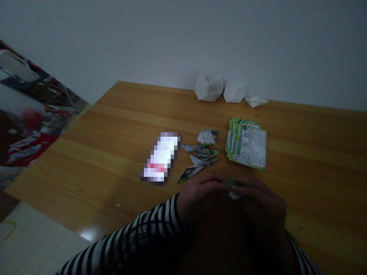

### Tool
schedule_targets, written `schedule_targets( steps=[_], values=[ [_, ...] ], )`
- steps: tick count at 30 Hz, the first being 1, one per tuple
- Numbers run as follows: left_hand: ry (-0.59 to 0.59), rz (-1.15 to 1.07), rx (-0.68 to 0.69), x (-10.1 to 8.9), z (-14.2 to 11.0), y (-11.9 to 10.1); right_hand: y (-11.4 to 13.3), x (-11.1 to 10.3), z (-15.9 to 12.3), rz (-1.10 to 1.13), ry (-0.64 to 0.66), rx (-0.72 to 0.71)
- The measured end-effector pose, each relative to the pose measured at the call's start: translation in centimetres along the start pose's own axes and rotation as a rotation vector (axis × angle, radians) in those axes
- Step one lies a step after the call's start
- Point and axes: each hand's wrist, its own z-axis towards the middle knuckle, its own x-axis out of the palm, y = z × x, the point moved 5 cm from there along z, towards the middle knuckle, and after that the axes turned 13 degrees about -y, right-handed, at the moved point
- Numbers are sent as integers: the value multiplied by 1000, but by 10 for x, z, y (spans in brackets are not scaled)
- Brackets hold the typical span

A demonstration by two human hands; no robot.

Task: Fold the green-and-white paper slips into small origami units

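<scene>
You had both hands together over the near part of the worktop [114, 126], with a small folded paper [236, 183] between them. Your left hand [200, 195] had its grip closed on the left end of the paper, fingers reaching in from the side. Your right hand [265, 202] had its grip closed on the right end, its fingers bent across the top edge. The paper showed green print above and a pale patch below; your fingers hid the rest, so its full shape could not be told.

Just beyond your hands, a cluster of folded pieces [205, 153] lay in a loose column, printed in grey and green, some touching or overlapping. To the right of them was a stack of green leaflets [248, 144], slightly fanned, with a white panel on the top one. To the left lay a phone [162, 154], its lit screen blurred out.

At the far edge, near the wall [183, 42], three white paper shapes [209, 90] stood in a row, the rightmost lower and flatter. A tiny white scrap [117, 205] lay on the left, near your striped left sleeve [149, 223].
</scene>
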Motion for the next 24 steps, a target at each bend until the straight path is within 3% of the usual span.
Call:
schedule_targets(
  steps=[5,9,13,15,20,24],
  values=[
    [-166,70,-5,-6,-1,4,-5,1,2,-121,73,13],
    [-219,76,29,-8,-2,-1,-11,2,1,-27,78,173],
    [-241,49,5,-9,-2,-6,-15,7,-8,96,-24,383],
    [-272,21,-88,-10,-1,-4,-15,10,-12,128,-99,464],
    [-392,-178,-516,-6,-2,18,-14,13,-17,61,-276,617],
    [-341,-311,-613,1,-3,27,-16,11,-17,18,-321,658]
  ],
)
